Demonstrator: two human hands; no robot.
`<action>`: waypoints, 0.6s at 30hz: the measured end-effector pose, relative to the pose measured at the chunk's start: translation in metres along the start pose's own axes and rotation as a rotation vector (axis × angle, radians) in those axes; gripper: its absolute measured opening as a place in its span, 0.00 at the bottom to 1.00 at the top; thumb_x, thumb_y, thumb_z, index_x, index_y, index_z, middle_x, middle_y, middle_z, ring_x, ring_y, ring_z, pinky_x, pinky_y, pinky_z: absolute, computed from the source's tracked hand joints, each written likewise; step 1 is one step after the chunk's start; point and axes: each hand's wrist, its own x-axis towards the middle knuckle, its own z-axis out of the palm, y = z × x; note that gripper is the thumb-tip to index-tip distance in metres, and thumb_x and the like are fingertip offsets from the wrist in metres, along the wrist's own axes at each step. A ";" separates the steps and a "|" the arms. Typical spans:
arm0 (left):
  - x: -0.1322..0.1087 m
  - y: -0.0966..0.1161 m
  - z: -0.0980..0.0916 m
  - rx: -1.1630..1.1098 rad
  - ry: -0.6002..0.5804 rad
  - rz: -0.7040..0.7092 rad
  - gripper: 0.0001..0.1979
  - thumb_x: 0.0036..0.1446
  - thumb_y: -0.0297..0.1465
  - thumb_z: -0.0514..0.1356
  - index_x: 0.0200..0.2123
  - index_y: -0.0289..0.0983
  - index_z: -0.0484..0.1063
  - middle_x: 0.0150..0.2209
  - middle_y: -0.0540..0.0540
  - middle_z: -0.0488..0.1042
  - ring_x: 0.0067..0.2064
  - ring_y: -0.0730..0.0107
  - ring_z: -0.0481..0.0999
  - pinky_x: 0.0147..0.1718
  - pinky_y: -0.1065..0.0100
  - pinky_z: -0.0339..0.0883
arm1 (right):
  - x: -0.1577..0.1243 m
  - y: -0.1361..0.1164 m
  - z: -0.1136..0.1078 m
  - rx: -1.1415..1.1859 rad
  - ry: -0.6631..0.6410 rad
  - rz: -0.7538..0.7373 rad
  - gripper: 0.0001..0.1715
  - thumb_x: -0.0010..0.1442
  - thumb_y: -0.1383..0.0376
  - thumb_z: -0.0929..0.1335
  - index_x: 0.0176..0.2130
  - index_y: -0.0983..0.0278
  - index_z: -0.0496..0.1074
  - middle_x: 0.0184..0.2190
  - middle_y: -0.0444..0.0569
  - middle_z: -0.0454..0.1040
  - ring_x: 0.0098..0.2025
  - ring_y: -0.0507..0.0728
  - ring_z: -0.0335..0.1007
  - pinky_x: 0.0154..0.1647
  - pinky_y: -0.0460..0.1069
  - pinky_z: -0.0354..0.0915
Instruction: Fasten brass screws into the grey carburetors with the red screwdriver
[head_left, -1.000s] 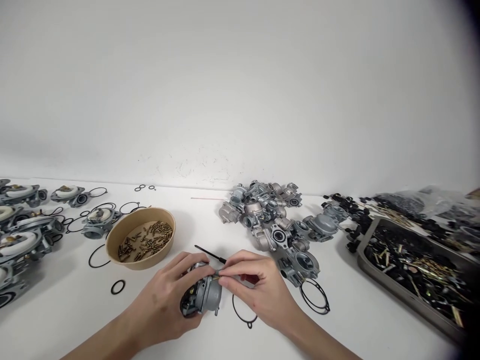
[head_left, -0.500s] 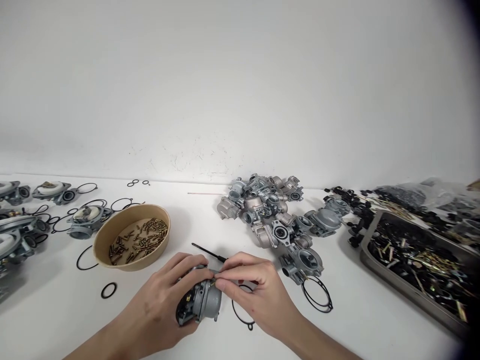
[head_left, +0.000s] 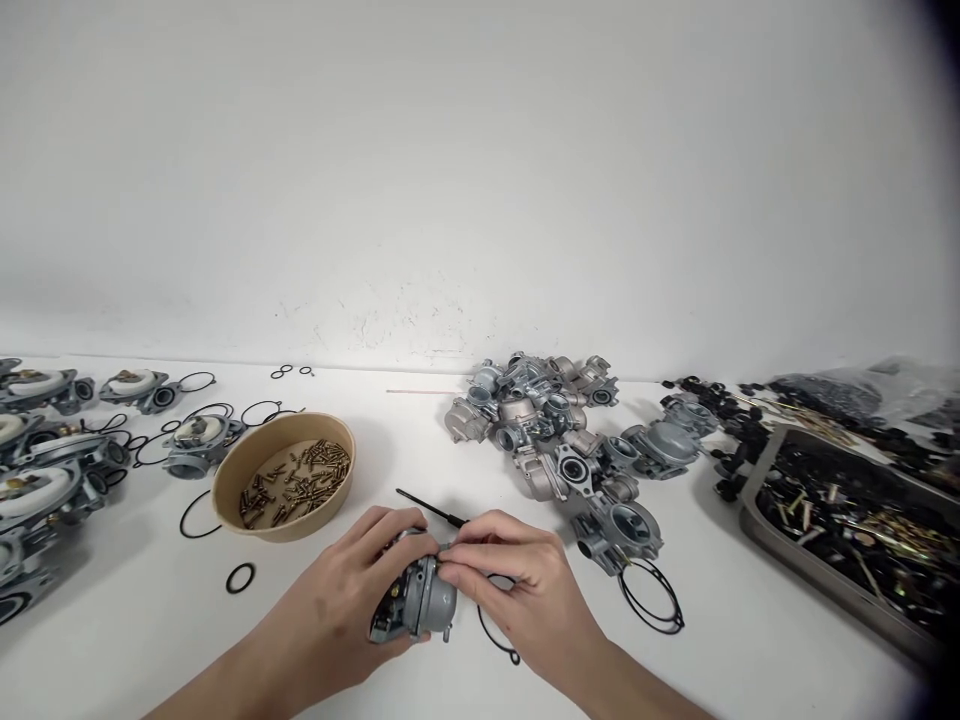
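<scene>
**2 hands on 1 carburetor, parts all around**

Low in the middle of the white table (head_left: 135, 640), the left hand (head_left: 341, 600) is wrapped around a small grey carburetor (head_left: 424, 605), fingers curled over its top and thumb side holding it just above the surface. The right hand (head_left: 517, 590) meets it from the other side, its thumb and forefinger pinched together at the upper edge of the carburetor body; they seem to grip something tiny there, but it is too small to make out. The 2 hands touch at the fingertips.

Just behind the hands lies a thin black screwdriver (head_left: 427, 508), flat on the table. A black rubber ring (head_left: 495, 630) lies partly under the right hand.

To the left, a round brown paper bowl (head_left: 225, 480) sits near the hands, and its floor is strewn with many small brass-coloured screws (head_left: 296, 480), loose and in 1 layer. On the far right, a grey metal tray (head_left: 780, 545) is crowded with black and brassy small parts.

Behind the right hand, a heap of bare carburetor bodies (head_left: 547, 430) is piled up. Along the left edge stand carburetors with white inserts (head_left: 45, 480), with loose black rings (head_left: 240, 578) scattered among them.
</scene>
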 end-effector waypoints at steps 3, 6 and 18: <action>0.000 -0.002 0.001 0.006 0.002 -0.018 0.32 0.54 0.25 0.70 0.59 0.45 0.63 0.60 0.38 0.70 0.55 0.48 0.74 0.50 0.53 0.76 | 0.004 0.000 -0.009 -0.084 -0.041 -0.007 0.12 0.68 0.60 0.72 0.45 0.58 0.87 0.39 0.51 0.82 0.38 0.58 0.79 0.37 0.51 0.73; -0.001 -0.003 0.001 -0.004 0.006 -0.057 0.31 0.55 0.26 0.69 0.59 0.45 0.63 0.59 0.39 0.70 0.55 0.50 0.75 0.49 0.54 0.77 | 0.015 0.001 -0.032 -0.386 -0.129 0.069 0.19 0.70 0.57 0.68 0.55 0.59 0.82 0.42 0.53 0.83 0.38 0.60 0.79 0.39 0.53 0.73; 0.000 0.000 0.000 -0.084 0.093 -0.072 0.29 0.54 0.26 0.66 0.57 0.45 0.61 0.56 0.39 0.70 0.53 0.53 0.77 0.50 0.57 0.75 | 0.024 0.002 -0.048 -0.807 -0.378 0.092 0.10 0.61 0.64 0.72 0.27 0.60 0.75 0.28 0.44 0.77 0.27 0.54 0.71 0.27 0.49 0.55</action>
